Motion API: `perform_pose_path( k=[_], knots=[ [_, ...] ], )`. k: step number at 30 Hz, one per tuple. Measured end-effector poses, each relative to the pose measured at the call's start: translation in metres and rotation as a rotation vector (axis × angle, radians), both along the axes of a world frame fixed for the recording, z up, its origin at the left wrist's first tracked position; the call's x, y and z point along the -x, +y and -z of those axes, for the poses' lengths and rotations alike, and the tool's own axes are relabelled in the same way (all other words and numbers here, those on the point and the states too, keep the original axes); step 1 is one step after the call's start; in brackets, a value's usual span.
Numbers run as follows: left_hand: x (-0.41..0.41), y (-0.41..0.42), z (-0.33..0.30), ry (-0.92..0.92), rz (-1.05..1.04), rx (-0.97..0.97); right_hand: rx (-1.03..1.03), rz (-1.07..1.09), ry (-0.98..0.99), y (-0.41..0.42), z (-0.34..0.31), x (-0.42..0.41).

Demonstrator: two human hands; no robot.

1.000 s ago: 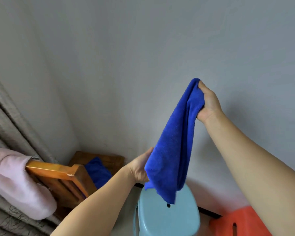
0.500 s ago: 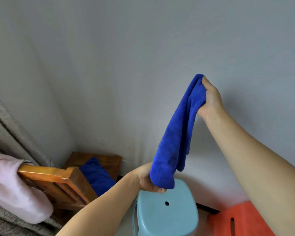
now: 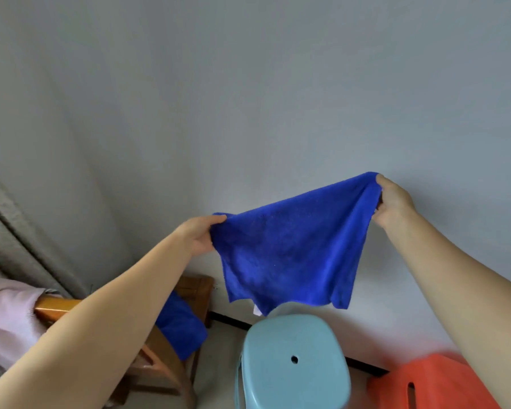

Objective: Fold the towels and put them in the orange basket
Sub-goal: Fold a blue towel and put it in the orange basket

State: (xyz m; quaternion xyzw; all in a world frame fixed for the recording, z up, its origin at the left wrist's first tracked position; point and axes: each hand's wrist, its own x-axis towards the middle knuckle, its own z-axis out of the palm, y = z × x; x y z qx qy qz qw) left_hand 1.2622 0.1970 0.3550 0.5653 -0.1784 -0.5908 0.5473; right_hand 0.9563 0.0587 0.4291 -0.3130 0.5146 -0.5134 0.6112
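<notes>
A blue towel hangs spread in the air in front of the grey wall. My left hand pinches its left top corner, and my right hand grips the right top corner, held higher. The towel's lower edge hangs just above a light blue stool. A second blue towel lies on a wooden chair at the lower left. The orange basket shows at the bottom right, partly behind my right forearm.
A pink cloth is draped over the chair's backrest at the left edge. Grey curtains hang along the left. The wall meets the floor just behind the stool.
My left hand rose from the towel's bottom end and pulled it out to the left. The towel went from a hanging bunch to a spread sheet. My right hand dropped a little.
</notes>
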Motion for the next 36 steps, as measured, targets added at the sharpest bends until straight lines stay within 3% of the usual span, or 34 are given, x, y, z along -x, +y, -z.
perform_pose_path(
  k=[4, 7, 13, 16, 18, 23, 26, 28, 33, 36],
  knots=[
    [-0.008, -0.011, -0.008, -0.232, -0.138, -0.075, -0.023, 0.001, 0.013, -0.001, 0.009, 0.006],
    [-0.009, -0.017, -0.012, -0.324, -0.088, -0.107, -0.048, -0.016, 0.058, -0.004, 0.013, 0.009],
    [-0.004, -0.007, -0.040, -0.067, 0.077, -0.087, -0.269, -0.104, 0.099, -0.006, 0.034, 0.020],
    [-0.004, -0.011, -0.042, -0.129, 0.081, -0.033, -0.375, -0.192, 0.104, 0.004, 0.046, 0.022],
    [-0.006, -0.015, -0.039, -0.274, 0.041, -0.025, -0.414, -0.212, 0.120, 0.009, 0.055, 0.022],
    [-0.011, -0.014, -0.029, -0.938, -0.016, -0.067, -0.273, -0.041, 0.031, 0.009, 0.071, 0.022],
    [-0.010, -0.010, -0.024, -1.102, 0.002, -0.097, -0.153, 0.046, -0.004, 0.006, 0.067, 0.023],
    [-0.011, -0.009, -0.021, -1.079, -0.013, -0.107, -0.076, 0.056, 0.013, 0.005, 0.063, 0.026],
    [-0.004, -0.007, -0.024, -0.607, -0.197, -0.035, 0.142, 0.077, 0.040, 0.008, 0.057, 0.034],
    [0.005, -0.009, -0.028, -0.421, -0.162, -0.072, 0.170, 0.068, -0.014, 0.008, 0.056, 0.037]
  ],
)
